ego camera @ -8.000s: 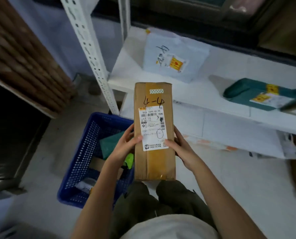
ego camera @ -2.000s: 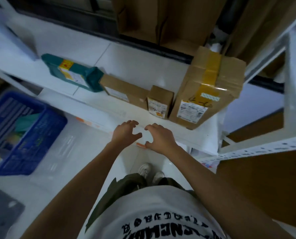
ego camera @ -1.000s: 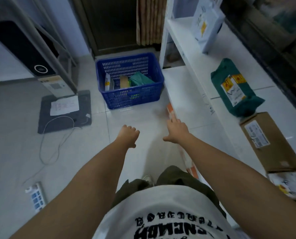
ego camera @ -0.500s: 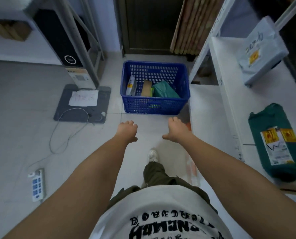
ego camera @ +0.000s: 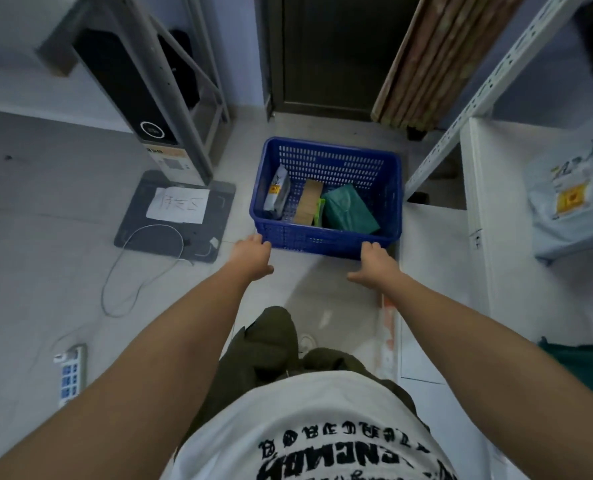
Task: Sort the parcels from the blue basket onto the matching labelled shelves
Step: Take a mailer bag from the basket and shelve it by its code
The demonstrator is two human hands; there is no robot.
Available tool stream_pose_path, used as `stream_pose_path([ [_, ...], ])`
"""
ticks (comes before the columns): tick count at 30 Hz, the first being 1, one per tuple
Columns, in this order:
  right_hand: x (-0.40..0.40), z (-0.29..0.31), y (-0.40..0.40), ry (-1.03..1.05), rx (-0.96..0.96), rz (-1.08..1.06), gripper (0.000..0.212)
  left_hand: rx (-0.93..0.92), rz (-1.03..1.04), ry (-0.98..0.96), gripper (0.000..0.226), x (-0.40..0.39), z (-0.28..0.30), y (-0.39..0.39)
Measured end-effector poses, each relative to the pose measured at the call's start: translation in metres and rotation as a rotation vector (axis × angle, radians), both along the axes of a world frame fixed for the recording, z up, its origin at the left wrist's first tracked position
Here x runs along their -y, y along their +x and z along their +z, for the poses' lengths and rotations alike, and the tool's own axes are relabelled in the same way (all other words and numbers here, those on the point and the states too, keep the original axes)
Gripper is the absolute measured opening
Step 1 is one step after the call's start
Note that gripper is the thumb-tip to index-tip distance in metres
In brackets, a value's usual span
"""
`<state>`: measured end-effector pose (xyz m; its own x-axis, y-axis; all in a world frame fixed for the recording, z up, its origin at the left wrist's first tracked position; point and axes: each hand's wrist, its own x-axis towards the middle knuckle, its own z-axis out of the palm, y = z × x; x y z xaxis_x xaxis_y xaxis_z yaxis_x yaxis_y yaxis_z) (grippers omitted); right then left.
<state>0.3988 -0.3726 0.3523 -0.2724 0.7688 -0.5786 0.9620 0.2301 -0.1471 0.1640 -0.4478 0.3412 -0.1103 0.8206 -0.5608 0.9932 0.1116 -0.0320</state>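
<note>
The blue basket (ego camera: pixel 326 237) sits on the floor (ego camera: pixel 63 271) just ahead of the person, between a grey scale (ego camera: pixel 175 216) on its left and the white shelf (ego camera: pixel 530 271) on its right. Its long axis runs left to right across the view, with the near long wall facing the person.

Inside it lie three parcels side by side. A white pouch (ego camera: pixel 277 192) leans against the left wall, its long axis pointing away from the person. A brown box (ego camera: pixel 308 201) stands next to it, also lengthwise away from the viewer. A green bag (ego camera: pixel 349 208) lies at the right, tilted, its long axis running from far left to near right.

Both arms reach forward. The left hand (ego camera: pixel 252 252) is at the basket's near left corner with fingers loosely curled, holding nothing; whether it touches the rim cannot be told. The right hand (ego camera: pixel 374 261) hangs by the near right corner, fingers relaxed and pointing down, thumb out to the left, also holding nothing.

On the shelf a pale blue bag (ego camera: pixel 572 209) lies flat, and the edge of a dark green bag (ego camera: pixel 586 362) shows nearer. A power strip (ego camera: pixel 70 374) lies on the floor at lower left.
</note>
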Motion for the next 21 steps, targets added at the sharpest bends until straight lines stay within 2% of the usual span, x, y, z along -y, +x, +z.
stream_pose_path([
  [5,-0.046,-0.014,-0.017,-0.063,0.040,-0.004,0.072,0.013,0.041,-0.069,0.053,-0.050,-0.017,-0.031],
  [10,-0.112,-0.021,-0.038,-0.042,0.072,-0.083,0.064,0.137,0.012,-0.043,0.053,-0.144,-0.033,-0.049],
  [13,-0.146,-0.020,-0.052,-0.080,0.036,-0.214,0.059,0.183,-0.019,-0.053,0.054,-0.196,-0.034,-0.060],
  [17,-0.164,-0.025,-0.057,-0.174,-0.086,-0.548,0.050,0.172,-0.063,-0.087,0.057,-0.251,-0.036,-0.081],
  [21,-0.164,-0.036,-0.050,-0.287,-0.131,-0.690,0.059,0.163,-0.092,-0.162,0.060,-0.294,-0.041,-0.092],
])
